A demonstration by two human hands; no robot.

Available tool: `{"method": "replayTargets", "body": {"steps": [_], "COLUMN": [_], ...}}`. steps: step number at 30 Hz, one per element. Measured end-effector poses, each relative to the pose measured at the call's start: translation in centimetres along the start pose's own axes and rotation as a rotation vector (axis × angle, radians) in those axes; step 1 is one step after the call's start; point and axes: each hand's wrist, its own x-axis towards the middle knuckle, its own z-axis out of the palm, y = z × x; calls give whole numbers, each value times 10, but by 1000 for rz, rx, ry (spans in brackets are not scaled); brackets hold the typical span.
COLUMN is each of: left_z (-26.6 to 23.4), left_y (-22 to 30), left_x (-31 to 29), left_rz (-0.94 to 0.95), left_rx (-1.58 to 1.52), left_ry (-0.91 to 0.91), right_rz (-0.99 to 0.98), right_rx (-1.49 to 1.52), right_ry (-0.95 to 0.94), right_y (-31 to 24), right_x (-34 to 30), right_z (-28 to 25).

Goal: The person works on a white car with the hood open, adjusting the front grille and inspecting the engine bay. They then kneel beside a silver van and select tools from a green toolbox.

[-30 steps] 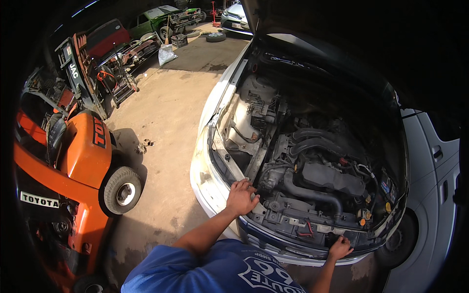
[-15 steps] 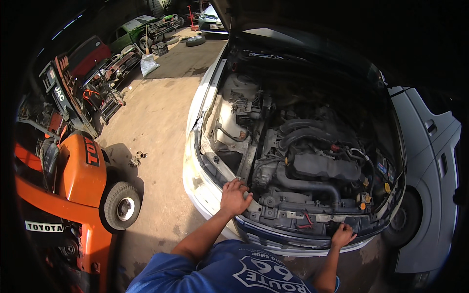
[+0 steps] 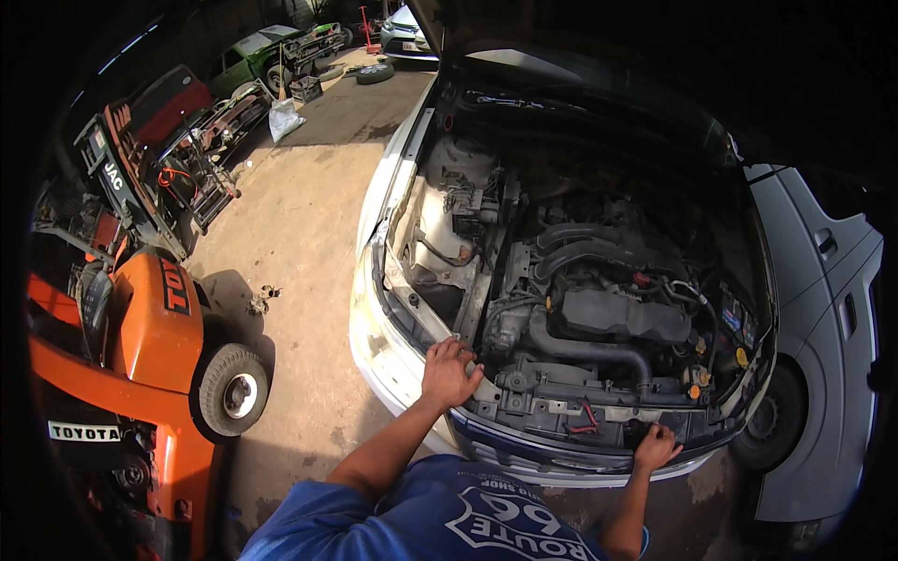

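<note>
One white car (image 3: 367,323) with its engine bay (image 3: 617,318) exposed.
Its front edge (image 3: 552,434) is touched by the left grip (image 3: 452,374), laid over it unclenched, and the right grip (image 3: 658,450), curled; whether anything is held there cannot be told.

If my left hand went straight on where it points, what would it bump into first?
The left hand would probably meet the pale metal rail beside the engine first, though its depth is hard to tell.
</note>
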Motion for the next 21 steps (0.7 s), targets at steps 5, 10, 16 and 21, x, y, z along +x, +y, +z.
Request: {"method": "replayTargets", "body": {"steps": [5, 10, 16, 21], "left_z": [2, 0, -1, 2], "left_y": [0, 0, 0, 0], "left_x": [0, 0, 0, 0], "left_rz": [28, -7, -3, 28], "left_rx": [-24, -14, -11, -16], "left_ry": [75, -5, -9, 72], "right_rz": [5, 8, 16, 11], "right_rx": [-15, -21, -14, -9], "right_ry": [-2, 2, -11, -8], "right_y": [0, 0, 0, -1], "right_x": [0, 0, 0, 1], "right_z": [0, 1, 0, -1]}}
